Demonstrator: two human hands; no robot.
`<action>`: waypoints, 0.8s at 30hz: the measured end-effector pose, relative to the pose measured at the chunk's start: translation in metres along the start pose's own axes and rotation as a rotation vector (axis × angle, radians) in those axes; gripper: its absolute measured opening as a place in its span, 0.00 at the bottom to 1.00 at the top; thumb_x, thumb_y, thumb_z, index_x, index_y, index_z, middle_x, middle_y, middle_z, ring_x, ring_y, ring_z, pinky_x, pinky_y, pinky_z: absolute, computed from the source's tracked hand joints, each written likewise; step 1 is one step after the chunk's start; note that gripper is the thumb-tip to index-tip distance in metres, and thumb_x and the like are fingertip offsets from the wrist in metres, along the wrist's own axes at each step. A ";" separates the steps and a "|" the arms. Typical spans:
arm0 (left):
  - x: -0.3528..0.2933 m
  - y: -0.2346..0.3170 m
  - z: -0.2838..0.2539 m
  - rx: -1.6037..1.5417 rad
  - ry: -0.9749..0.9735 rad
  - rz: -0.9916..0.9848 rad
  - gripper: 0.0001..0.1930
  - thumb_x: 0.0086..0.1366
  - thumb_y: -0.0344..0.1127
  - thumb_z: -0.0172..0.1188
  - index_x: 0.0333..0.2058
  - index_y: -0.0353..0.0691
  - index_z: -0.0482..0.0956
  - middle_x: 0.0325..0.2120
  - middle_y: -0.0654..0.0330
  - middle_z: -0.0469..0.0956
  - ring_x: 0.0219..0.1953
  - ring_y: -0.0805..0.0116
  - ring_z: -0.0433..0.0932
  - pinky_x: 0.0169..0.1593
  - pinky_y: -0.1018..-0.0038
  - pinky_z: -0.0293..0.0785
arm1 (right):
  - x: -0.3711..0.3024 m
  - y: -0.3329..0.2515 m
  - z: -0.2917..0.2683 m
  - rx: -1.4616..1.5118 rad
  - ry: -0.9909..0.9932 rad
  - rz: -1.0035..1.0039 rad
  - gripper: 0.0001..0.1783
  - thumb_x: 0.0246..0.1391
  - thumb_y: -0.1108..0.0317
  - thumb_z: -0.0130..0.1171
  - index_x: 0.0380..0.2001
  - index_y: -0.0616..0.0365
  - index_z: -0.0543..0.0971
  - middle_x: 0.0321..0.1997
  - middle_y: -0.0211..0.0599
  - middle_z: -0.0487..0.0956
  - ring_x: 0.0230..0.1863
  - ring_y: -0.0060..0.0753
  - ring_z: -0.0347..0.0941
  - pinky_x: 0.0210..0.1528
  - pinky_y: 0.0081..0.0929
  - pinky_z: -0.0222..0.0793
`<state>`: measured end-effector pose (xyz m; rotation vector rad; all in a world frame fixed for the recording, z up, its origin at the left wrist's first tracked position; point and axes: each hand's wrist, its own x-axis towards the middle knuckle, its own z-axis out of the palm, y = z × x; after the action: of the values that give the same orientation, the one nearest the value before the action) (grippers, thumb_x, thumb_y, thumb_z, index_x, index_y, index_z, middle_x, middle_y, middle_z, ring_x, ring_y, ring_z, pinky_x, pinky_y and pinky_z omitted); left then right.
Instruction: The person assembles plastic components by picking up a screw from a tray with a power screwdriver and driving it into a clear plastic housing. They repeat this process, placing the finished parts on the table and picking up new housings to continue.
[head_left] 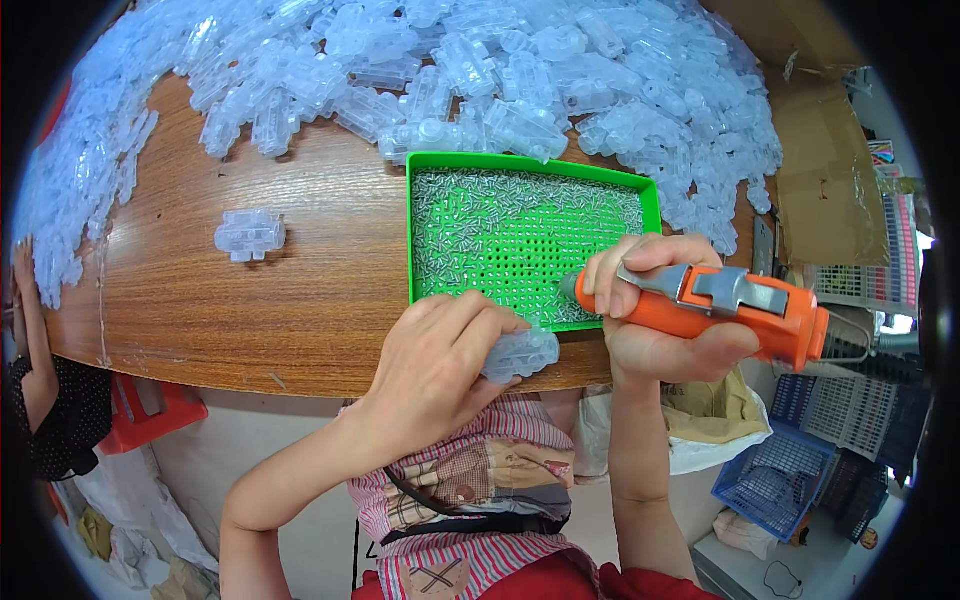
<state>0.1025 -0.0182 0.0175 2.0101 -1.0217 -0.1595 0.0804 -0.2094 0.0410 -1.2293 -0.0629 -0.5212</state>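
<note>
My left hand (440,355) is closed round a clear plastic housing (522,356) at the table's front edge, by the near wall of a green tray (409,230). Small silver screws (460,190) fill much of the tray, which has a perforated floor. In my right hand (655,310) is an orange power screwdriver (750,315) with a grey lever. It lies almost level, its tip pointing left over the tray's near right corner. A single clear plastic housing (250,234) rests on the wooden table to the left.
A large heap of clear plastic housings (460,60) spreads over the far side of the table (300,330). Cardboard (830,170) stands at the right, with blue crates (775,480) below. A red stool (150,415) and another person's arm (35,340) are at the left.
</note>
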 end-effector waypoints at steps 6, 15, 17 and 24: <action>0.000 -0.001 0.003 -0.048 0.062 -0.036 0.19 0.42 0.26 0.68 0.36 0.42 0.76 0.30 0.59 0.73 0.35 0.57 0.75 0.39 0.65 0.69 | -0.003 -0.032 0.006 -0.026 -0.155 -0.117 0.49 0.41 0.18 0.47 0.37 0.61 0.73 0.16 0.30 0.69 0.17 0.26 0.65 0.21 0.25 0.62; 0.000 -0.006 0.006 -0.054 0.110 -0.023 0.21 0.38 0.26 0.69 0.36 0.43 0.79 0.29 0.61 0.75 0.35 0.58 0.76 0.39 0.65 0.71 | -0.026 -0.053 0.043 -0.077 -0.340 -0.243 0.38 0.44 0.27 0.56 0.31 0.57 0.68 0.16 0.29 0.68 0.15 0.25 0.65 0.17 0.24 0.65; -0.001 -0.006 0.007 -0.057 0.111 -0.024 0.21 0.38 0.26 0.69 0.36 0.43 0.79 0.30 0.61 0.75 0.36 0.58 0.76 0.40 0.65 0.71 | -0.025 -0.050 0.042 -0.074 -0.363 -0.249 0.39 0.44 0.26 0.55 0.32 0.57 0.69 0.16 0.29 0.68 0.15 0.25 0.65 0.17 0.25 0.65; -0.006 -0.006 0.009 -0.062 0.104 -0.031 0.21 0.37 0.27 0.69 0.36 0.44 0.79 0.31 0.63 0.76 0.36 0.60 0.76 0.40 0.66 0.71 | -0.028 -0.042 0.040 -0.152 -0.423 -0.272 0.43 0.44 0.24 0.53 0.33 0.60 0.69 0.16 0.30 0.68 0.15 0.27 0.65 0.18 0.26 0.67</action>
<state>0.0984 -0.0180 0.0054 1.9574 -0.9100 -0.1011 0.0477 -0.1730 0.0830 -1.4748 -0.5635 -0.4993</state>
